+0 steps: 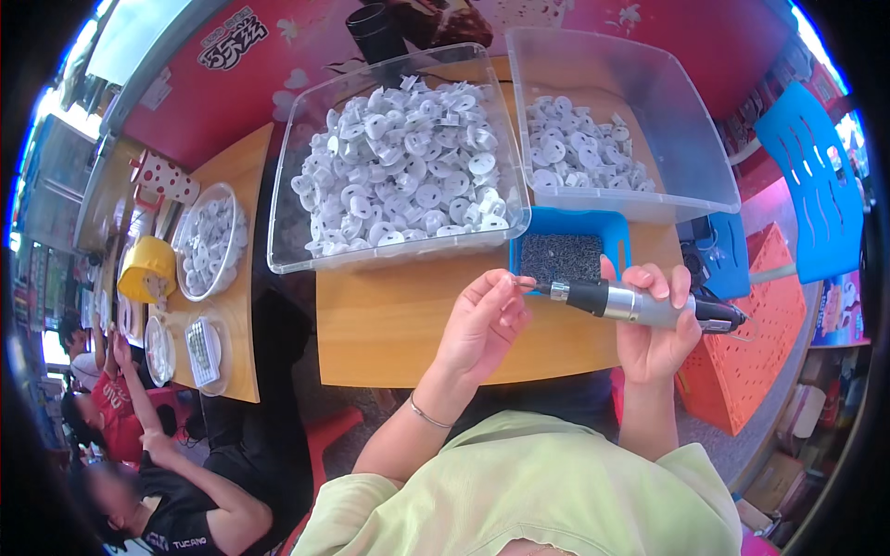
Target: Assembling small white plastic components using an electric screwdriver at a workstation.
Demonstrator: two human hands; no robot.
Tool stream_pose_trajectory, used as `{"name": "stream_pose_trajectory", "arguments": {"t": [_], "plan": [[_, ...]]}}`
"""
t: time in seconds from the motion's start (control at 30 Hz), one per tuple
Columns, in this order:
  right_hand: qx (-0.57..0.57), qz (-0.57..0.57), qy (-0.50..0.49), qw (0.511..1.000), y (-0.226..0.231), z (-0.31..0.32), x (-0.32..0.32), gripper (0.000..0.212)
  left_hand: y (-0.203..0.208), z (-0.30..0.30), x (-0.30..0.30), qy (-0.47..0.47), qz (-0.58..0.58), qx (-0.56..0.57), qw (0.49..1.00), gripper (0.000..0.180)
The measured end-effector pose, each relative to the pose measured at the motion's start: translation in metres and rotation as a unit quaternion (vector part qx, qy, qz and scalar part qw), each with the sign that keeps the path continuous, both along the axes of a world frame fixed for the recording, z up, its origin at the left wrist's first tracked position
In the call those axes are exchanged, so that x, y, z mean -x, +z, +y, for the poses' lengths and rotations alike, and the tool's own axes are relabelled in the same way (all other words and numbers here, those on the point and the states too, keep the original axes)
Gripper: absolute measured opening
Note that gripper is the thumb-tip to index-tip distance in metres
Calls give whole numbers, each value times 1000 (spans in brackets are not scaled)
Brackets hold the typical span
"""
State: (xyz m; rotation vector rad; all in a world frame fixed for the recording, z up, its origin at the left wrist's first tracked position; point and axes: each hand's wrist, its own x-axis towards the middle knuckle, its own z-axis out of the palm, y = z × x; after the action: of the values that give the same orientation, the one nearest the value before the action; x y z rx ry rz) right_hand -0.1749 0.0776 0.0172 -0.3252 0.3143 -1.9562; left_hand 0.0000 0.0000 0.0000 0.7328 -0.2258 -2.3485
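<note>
Green shirt [528,482] is nearest. Before the blue tray [623,245], right grip [652,341] wraps the electric screwdriver [629,303], left grip [484,320] pinches something tiny [526,282]; behind it, white parts [408,157] heap one bin [297,267], part-fill another [691,139]: probably midway.

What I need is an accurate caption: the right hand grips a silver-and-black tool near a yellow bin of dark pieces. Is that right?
No: the head view shows the bin is blue, not yellow. The right hand does grip the tool near it.
</note>
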Motion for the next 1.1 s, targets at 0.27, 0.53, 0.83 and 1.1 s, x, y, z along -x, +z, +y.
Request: {"name": "stream_pose_trajectory", "arguments": {"t": [0.27,0.53,0.83,1.1], "plan": [[3,14,0,1000,1,2,0,24,3,2,3,2,-18,-9,1000,7],[-20,-11,-14,1000,5,2,-1,30,-2,4,3,-4,11,-18,1000,8],[-22,3,-14,1000,3,1,-4,31,-5,7,0,16,0,10,1000,7],[-8,33,-16,999,-7,1,-12,25,-6,9,1,63,-27,74,995,6]]}}
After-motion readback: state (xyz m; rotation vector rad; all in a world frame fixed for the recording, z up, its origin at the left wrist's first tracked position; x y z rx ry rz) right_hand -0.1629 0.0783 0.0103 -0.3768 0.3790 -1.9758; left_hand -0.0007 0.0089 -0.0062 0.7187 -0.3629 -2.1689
